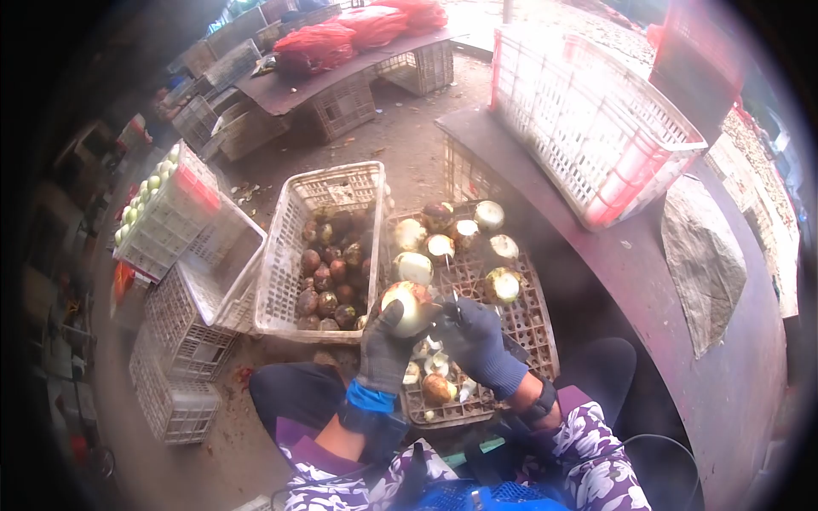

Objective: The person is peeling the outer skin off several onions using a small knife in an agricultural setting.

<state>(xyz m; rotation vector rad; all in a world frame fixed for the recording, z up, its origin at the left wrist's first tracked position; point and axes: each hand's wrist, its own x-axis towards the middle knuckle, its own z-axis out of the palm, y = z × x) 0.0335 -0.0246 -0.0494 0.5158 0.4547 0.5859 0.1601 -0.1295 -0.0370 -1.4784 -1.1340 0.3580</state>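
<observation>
My left hand [381, 347], in a dark glove with a blue cuff, is closed around a partly peeled onion [407, 308], its pale flesh showing beside reddish-brown skin. Close against the onion's right side, my gloved right hand [479, 339] is closed on what looks like a small knife [456, 300]; most of it is hidden by the fingers. Below both hands, an upturned plastic crate [530, 341] bears several trimmed onions [414, 267], pale scraps of peel [436, 361] and a browner onion [438, 388].
A white crate [274, 255] of dark reddish onions [328, 277] stands at the left front. Beyond it are stacked crates [183, 324], one with pale peeled onions [141, 200]. To the right, a curved table [682, 375] carries a large crate [588, 128]. Red mesh bags [358, 34] lie behind.
</observation>
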